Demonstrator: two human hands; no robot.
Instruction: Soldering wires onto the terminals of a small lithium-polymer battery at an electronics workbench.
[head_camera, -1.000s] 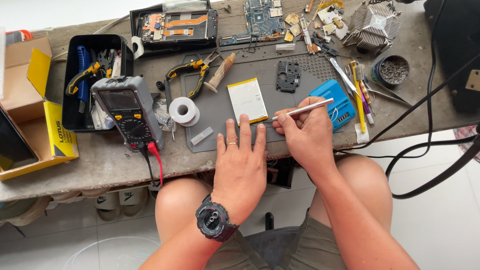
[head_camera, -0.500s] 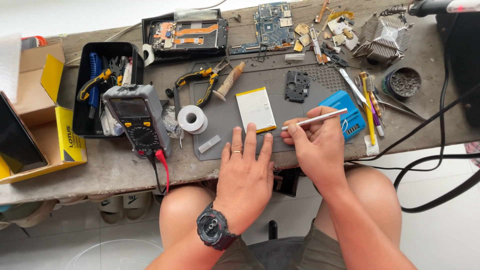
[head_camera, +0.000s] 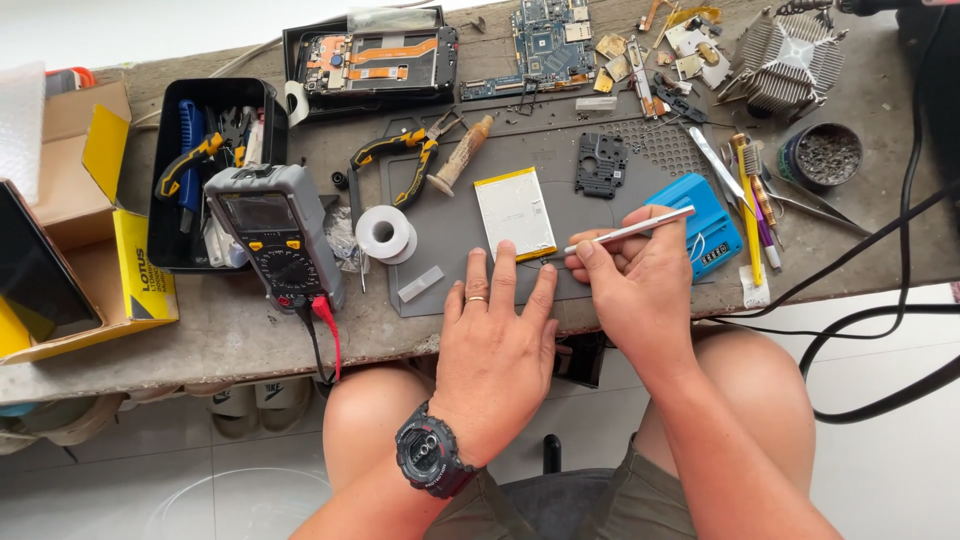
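Metal is the material of the thin silver tool (head_camera: 632, 228) that is pinched between the thumb and fingers of the right hand (head_camera: 640, 290); its tip is pointed toward the lower right corner of the flat battery cell (head_camera: 515, 213), and whether the tip touches the cell cannot be told. Only one view, from the head camera, is given.

The left hand (head_camera: 497, 335) is laid flat and open on the grey work mat (head_camera: 440, 240), fingers spread, nothing held; its fingertips lie just below the cell's lower edge.

The cell, silver with yellow edges, is judged to be light, thin and somewhat soft, easily dented or pierced, so it is best taken by its long edges with flat fingers, not with the point. The tool is judged stiff, light and slippery, and is best gripped near the tip as a pen is.

Counted: one cell, one silver tool in the grip, two hands. Left of the grip one white tape roll (head_camera: 385, 234), one grey multimeter (head_camera: 272, 237) with red and black leads, and one pair of yellow-handled pliers (head_camera: 405, 155) are seen. Just right of the grip one blue plastic case (head_camera: 703, 225) lies. Beyond the cell one small black frame part (head_camera: 600, 165), one opened phone body (head_camera: 375, 58) and one circuit board (head_camera: 545, 40) are placed, well apart from the hands.
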